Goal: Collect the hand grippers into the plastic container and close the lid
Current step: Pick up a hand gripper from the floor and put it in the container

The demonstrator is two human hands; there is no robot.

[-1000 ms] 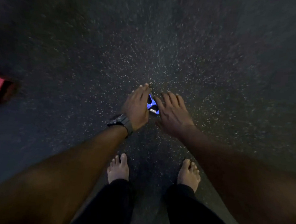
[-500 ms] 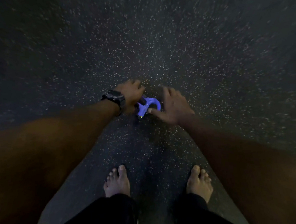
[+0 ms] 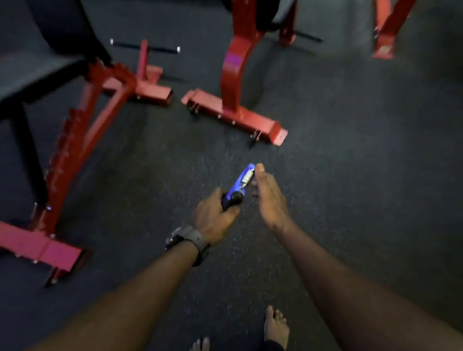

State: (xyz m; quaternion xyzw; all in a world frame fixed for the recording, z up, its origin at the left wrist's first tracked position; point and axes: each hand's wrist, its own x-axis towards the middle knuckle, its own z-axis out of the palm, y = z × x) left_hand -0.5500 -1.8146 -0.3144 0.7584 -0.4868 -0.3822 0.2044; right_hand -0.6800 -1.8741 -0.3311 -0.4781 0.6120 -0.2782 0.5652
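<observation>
Left hand point(image 3: 213, 218) grips the blue hand gripper point(image 3: 239, 182) by its lower handle, fingers curled round the black knob end; the spring end points up and away. Right hand point(image 3: 270, 198) is beside it, fingers straight and relaxed, fingertip point(image 3: 259, 167) at or just short of the gripper's top end; blur makes contact unclear. It holds nothing.

The gripper is in the air above the dark speckled floor point(image 3: 362, 162), in front of the person, well short of the red frames.

Step in hand, as I read it: carrying this gripper to the plastic container. The container and its lid are not in view, so placement can't be judged.

How to do it well:
- Keep the hold on the handle, not the spring; the spring end is the pinch hazard.
- Right hand can steady the free end or stay free for the lid.
- Watch the bare feet point(image 3: 276, 326) near the red bench base point(image 3: 32, 246) and the red stand foot point(image 3: 237, 115); both have protruding bolts.
- Lay the gripper flat in the container so the lid seats.

Counts:
- Hand grippers: one visible.
- Hands: two.
- Feet: two, bare.
- Wristwatch point(image 3: 190, 239): one, on the left wrist.
- Red frames: bench at left, stand at centre, a small post point(image 3: 144, 59) with a black crossbar between them, and part of one more point(image 3: 387, 30) at top right. Four.
- Containers and lids: none in view.
</observation>
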